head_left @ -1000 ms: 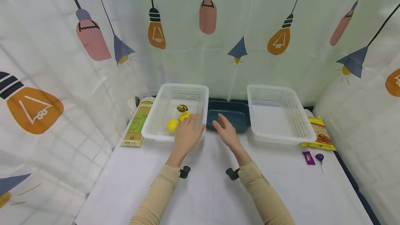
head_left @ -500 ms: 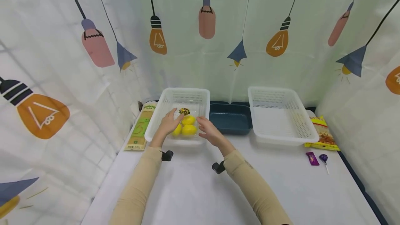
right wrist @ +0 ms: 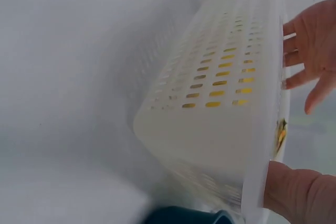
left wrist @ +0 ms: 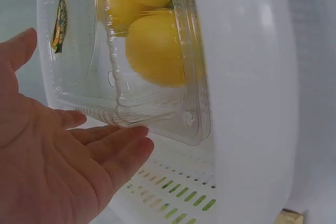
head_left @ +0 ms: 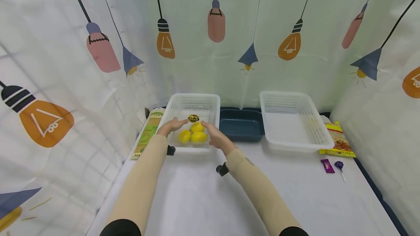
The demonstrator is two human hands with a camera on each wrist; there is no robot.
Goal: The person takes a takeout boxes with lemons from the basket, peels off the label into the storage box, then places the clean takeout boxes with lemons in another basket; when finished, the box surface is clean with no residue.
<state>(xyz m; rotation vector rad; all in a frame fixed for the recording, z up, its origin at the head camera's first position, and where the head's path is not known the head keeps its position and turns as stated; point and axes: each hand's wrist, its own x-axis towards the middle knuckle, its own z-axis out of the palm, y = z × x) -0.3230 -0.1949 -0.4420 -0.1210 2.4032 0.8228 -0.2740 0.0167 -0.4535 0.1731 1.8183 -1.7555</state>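
A clear plastic clamshell of lemons [head_left: 193, 133] lies inside the left white perforated basket [head_left: 213, 102], toward its near end, its round label at the far end of the pack. The person's left hand [head_left: 170, 125] is at the clamshell's left side and the right hand [head_left: 214, 136] at its right side, so the pack sits between the two palms. In the left wrist view the left hand [left wrist: 58, 166] is spread wide with straight fingers, the fingertips [left wrist: 139, 142] just beside or lightly touching the clamshell's [left wrist: 142, 61] lower edge; nothing is gripped. The right wrist view shows the right hand's fingers [right wrist: 310, 59] splayed and straight at the basket's [right wrist: 220, 98] rim, likewise closed on nothing.

By the look of it, the step in hand is a two-handed reach to flank the clamshell, with no grasp yet made. The next move seems to call for pressing both palms in against the pack's sides evenly, since the thin, slick shell could flex or slip, then lifting it level over the basket wall. To the right of this basket stand a dark blue tray [head_left: 241, 125] and a second white basket [head_left: 323, 136].
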